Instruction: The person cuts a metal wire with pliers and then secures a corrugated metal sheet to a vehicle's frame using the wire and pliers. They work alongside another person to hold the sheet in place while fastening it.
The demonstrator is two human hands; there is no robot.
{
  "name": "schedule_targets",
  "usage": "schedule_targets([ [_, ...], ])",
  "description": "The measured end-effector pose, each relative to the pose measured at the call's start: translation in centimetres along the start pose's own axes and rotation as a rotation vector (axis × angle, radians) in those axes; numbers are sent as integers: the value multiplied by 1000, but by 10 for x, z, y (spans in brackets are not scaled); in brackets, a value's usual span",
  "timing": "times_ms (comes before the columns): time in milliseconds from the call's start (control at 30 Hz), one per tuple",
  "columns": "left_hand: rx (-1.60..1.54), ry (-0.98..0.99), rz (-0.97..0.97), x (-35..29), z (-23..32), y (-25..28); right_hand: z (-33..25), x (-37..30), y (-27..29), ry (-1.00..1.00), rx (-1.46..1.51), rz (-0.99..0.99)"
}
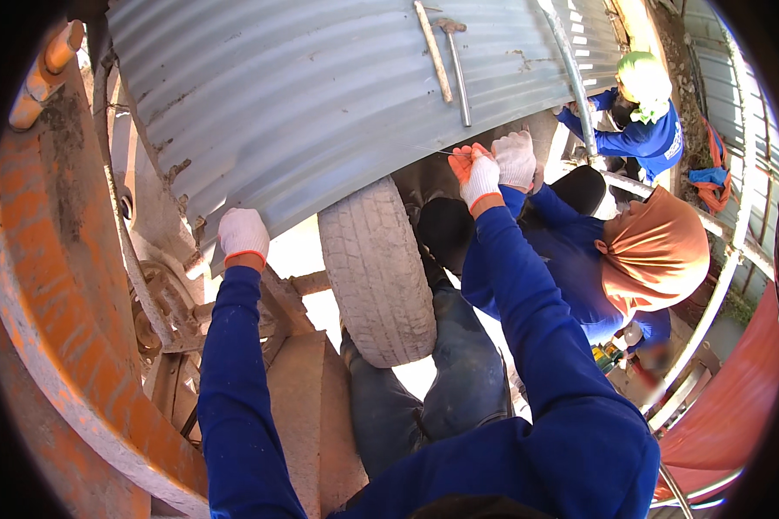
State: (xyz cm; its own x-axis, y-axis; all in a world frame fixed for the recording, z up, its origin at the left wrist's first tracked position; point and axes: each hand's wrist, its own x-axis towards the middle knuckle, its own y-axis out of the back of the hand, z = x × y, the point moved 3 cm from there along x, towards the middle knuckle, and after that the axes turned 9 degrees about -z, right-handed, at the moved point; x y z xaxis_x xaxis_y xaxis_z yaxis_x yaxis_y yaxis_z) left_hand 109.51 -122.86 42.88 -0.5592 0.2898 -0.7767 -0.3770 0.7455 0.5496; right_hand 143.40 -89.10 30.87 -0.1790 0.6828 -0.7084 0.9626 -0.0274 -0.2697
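My left hand (244,233), in a white glove with an orange cuff, is closed over the near edge of a grey corrugated metal sheet (320,95). My right hand (478,175), gloved in white with an orange palm, is pinched shut at the sheet's right-hand edge. A thin wire (437,150) runs out from its fingertips toward the sheet. Right beside it is the white-gloved hand (516,158) of a co-worker in an orange head covering (658,251); whether that hand also holds the wire cannot be made out.
A hammer (456,73) and a wooden stick (434,52) lie on the sheet. Below its edge stands a dusty tyre (379,277). A curved orange metal frame (52,285) rises at left. A metal pipe (571,78) crosses the sheet near another co-worker (649,121).
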Motion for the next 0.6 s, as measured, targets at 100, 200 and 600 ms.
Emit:
schedule_targets([
  [100,25,-29,-11,0,-2,-2,20,-16,-7,8,21,33],
  [200,-17,-31,-6,1,0,-3,11,-20,-1,120,129,30],
  [600,3,-38,-4,-4,0,-9,18,-30,12,-77,73,15],
])
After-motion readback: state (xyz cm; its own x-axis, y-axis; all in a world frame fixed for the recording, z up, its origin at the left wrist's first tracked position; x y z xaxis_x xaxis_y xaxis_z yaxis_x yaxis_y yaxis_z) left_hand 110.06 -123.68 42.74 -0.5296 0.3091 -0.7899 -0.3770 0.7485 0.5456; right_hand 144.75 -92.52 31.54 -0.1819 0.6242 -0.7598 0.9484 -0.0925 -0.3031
